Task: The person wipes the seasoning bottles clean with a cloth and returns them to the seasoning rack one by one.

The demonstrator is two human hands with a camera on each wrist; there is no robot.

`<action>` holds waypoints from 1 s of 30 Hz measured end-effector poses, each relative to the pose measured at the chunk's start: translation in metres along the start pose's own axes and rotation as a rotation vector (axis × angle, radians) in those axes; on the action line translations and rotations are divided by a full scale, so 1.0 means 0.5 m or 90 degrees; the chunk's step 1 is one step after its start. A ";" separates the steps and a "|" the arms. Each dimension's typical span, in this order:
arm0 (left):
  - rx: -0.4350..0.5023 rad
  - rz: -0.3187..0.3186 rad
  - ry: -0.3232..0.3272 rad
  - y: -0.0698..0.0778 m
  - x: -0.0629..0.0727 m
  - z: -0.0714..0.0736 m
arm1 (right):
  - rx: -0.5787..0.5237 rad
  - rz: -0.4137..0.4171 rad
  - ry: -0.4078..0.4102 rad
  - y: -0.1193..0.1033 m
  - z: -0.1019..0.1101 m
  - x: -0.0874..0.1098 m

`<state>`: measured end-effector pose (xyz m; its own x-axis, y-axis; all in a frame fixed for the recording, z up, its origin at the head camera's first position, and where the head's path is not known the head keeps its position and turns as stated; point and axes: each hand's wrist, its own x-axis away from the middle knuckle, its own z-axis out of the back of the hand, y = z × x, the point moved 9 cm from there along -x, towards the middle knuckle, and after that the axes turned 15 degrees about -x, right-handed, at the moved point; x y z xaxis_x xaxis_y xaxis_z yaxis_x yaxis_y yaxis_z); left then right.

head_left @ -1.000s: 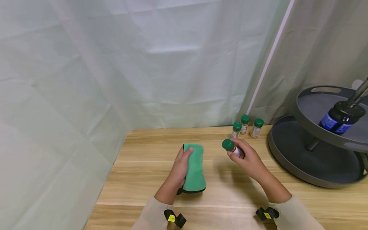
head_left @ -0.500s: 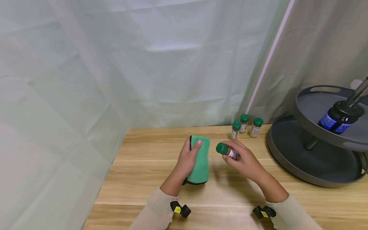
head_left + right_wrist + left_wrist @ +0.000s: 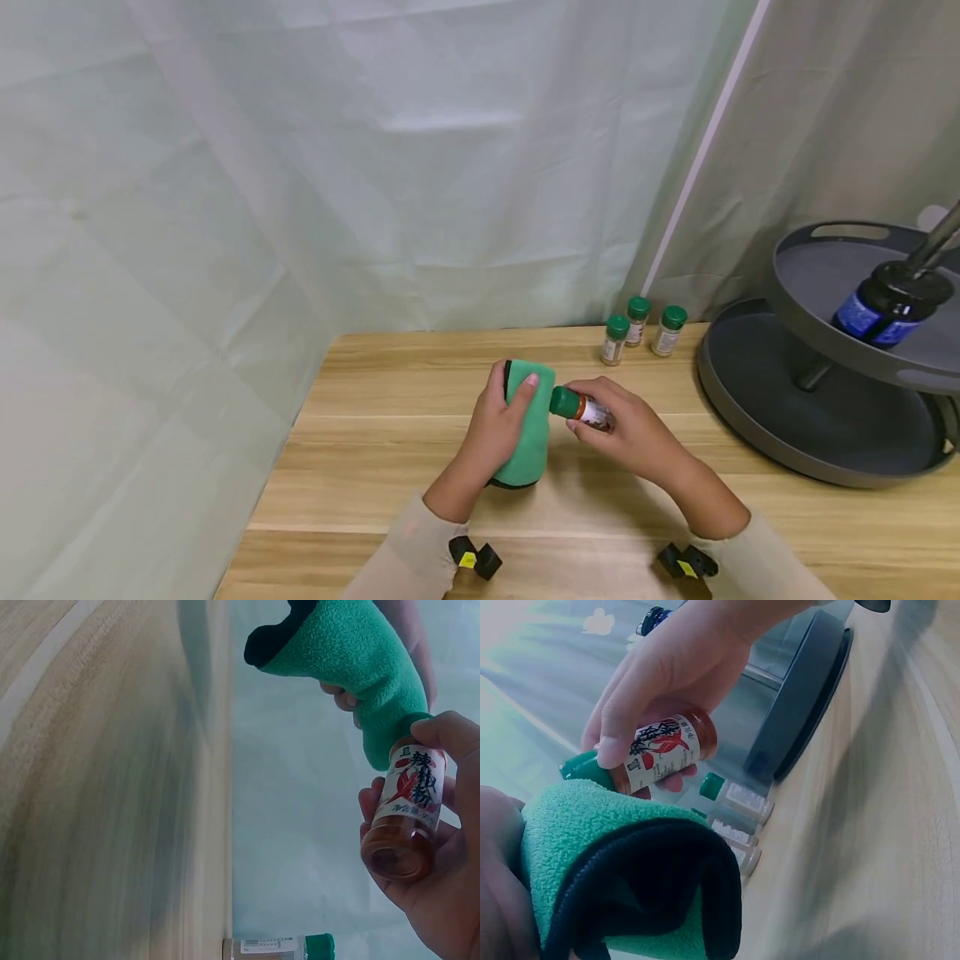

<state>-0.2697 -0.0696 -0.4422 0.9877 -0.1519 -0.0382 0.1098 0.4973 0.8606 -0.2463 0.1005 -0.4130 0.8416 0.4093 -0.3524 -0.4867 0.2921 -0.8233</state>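
My left hand grips a folded green cloth with dark edging, thumb lying over its face. In my right hand is a chilli powder jar with a green cap, tilted so the cap points left at the cloth's right edge. The right wrist view shows the jar's label with red chillies and its reddish contents; the cap there is partly covered by thumb and cloth. From the left wrist view, the cloth is rolled over, its dark edge hanging below the jar. Both hands are above the wooden table.
Several spice jars with green caps, among them one jar on the right, stand at the table's back edge. A grey two-tier round tray is at the right, with a dark blue-labelled jar on its upper tier. Pale curtains hang behind.
The left hand has moved right with the cloth. The right hand has brought the chilli powder jar left and tipped it further over, so cap and cloth now meet in the head view.
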 end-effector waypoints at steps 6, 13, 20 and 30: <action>-0.042 -0.022 0.025 0.010 0.006 0.002 | 0.013 0.002 0.008 -0.001 0.000 0.003; -0.060 -0.021 0.026 0.018 0.017 -0.002 | 0.028 -0.014 0.013 0.004 -0.001 0.005; -0.066 -0.037 0.039 0.024 0.018 -0.005 | 0.052 -0.015 0.010 0.010 -0.001 0.005; -0.128 -0.032 0.061 0.023 0.018 -0.004 | 0.097 -0.022 -0.022 0.014 -0.010 0.005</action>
<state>-0.2594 -0.0637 -0.4336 0.9855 -0.1036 -0.1341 0.1691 0.6525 0.7387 -0.2466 0.0990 -0.4220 0.8513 0.4257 -0.3067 -0.4893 0.4332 -0.7569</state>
